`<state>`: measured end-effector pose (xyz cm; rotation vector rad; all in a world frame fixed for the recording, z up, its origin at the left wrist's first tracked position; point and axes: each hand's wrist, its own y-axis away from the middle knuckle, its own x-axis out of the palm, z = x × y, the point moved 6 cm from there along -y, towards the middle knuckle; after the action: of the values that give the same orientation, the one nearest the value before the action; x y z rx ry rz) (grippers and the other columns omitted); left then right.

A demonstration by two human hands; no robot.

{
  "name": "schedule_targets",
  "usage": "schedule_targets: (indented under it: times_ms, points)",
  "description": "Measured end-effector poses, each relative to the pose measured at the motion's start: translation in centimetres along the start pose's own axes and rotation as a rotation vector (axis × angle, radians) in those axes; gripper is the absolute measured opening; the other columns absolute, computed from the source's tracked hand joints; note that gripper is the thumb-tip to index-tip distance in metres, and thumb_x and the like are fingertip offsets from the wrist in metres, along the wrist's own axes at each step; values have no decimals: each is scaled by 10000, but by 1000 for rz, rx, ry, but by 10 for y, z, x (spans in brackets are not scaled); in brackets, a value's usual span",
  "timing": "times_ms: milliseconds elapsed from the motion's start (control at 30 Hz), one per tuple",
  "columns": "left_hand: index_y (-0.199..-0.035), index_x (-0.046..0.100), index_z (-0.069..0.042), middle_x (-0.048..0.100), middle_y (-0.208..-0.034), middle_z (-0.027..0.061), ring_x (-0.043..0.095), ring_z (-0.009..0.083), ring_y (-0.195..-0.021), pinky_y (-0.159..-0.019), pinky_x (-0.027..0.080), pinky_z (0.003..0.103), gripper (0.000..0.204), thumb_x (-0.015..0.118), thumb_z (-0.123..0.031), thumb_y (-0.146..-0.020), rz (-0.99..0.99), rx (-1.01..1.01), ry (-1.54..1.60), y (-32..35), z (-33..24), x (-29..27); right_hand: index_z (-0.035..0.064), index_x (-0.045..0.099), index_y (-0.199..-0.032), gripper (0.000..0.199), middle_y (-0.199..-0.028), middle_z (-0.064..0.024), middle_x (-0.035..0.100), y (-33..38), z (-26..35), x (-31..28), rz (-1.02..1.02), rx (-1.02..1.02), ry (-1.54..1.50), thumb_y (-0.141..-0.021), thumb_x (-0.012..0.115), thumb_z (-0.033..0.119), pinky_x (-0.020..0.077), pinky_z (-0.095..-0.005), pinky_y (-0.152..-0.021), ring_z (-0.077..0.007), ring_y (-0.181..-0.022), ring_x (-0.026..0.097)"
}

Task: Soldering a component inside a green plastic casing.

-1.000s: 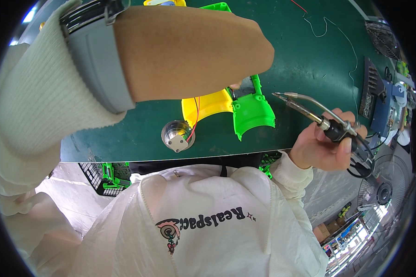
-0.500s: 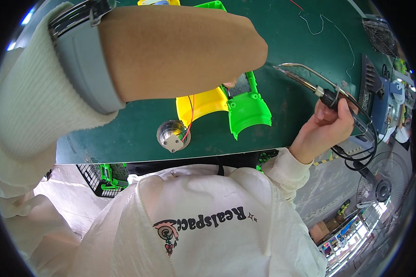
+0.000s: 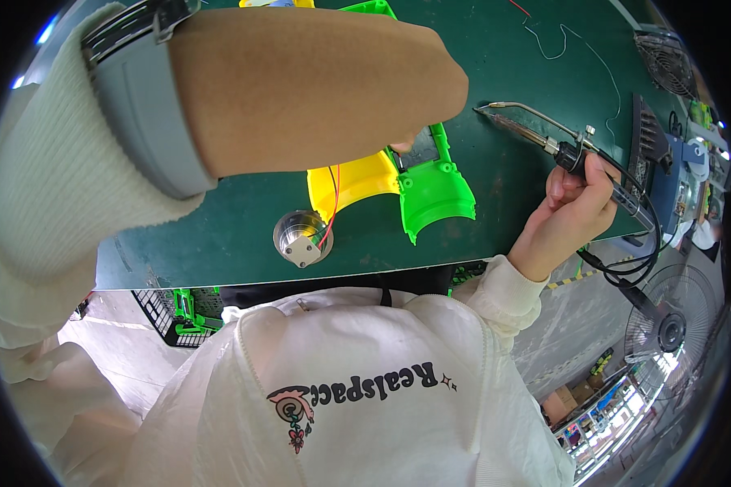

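Green mat [image 3: 503, 174] underneath. Right hand [image 3: 573, 203] fisted around soldering iron [image 3: 536, 134]. Left hand [image 3: 317, 89] over green and yellow shells [image 3: 426, 191]; finger pose unclear. Motor [image 3: 300, 237] nearby.

Bare green mat [image 3: 512, 174] lies open between the green plastic shell [image 3: 430, 191] and the soldering iron [image 3: 544, 138] — a clear lane from the near table edge up toward the iron's tip. Right hand [image 3: 573, 207] grips the iron's handle at the right edge; its black cable [image 3: 625, 264] loops off the table there, blocking that side. Left forearm [image 3: 300, 89] spans the upper left, covering the mat beneath it (left hand itself hidden). Near edge, left of centre: small metal motor [image 3: 302, 237] with red wires running up to the yellow shell [image 3: 353, 183], which touches the green one. Far right — a black unit [image 3: 650, 138] and a fan [image 3: 666, 53] crowd the mat.
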<state>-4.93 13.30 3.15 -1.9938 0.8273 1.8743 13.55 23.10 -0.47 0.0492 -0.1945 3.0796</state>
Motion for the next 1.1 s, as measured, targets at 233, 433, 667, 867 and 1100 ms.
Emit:
schedule_targets:
  times_ms: [233, 433, 667, 867, 1100]
  points:
    - [-780, 588, -34, 583, -873, 58, 571, 207, -904, -774, 496, 261, 142, 683, -1, -680, -30, -8, 40, 0, 1, -2, 34, 543, -755, 106, -559, -4, 443, 0, 0, 1, 18, 3, -12, -820, 575, 112, 289, -190, -405, -54, -438, 358]
    - [-782, 592, -36, 584, -869, 57, 572, 207, -902, -773, 496, 260, 151, 690, -6, -671, -10, -6, 26, -1, 1, -1, 40, 530, -738, 140, -555, -3, 433, -2, -2, 1, 51, 57, -49, -839, 559, 133, 277, -208, -425, -73, -440, 343]
    - [-781, 592, -41, 585, -869, 54, 574, 204, -905, -772, 499, 260, 169, 694, 8, -655, -14, -12, 40, 0, 1, -2, 50, 511, -748, 197, -585, -7, 439, -2, -5, -1, 102, 154, -204, -869, 518, 205, 284, -215, -481, -84, -486, 362]
    - [-767, 585, -38, 585, -858, 58, 576, 209, -897, -765, 501, 265, 145, 683, 2, -668, -20, 7, 31, -1, 1, -1, 40, 542, -806, 191, -615, -19, 489, -6, -8, -4, 146, 193, -381, -855, 524, 224, 300, -210, -463, -75, -486, 375]
    - [-746, 581, -24, 584, -835, 72, 576, 217, -884, -763, 503, 276, 75, 648, -23, -711, -35, -37, 173, -2, 4, 0, 13, 548, -954, 258, -784, -84, 566, -7, -7, -7, 222, 191, -564, -827, 526, 236, 346, -183, -479, -82, -522, 423]
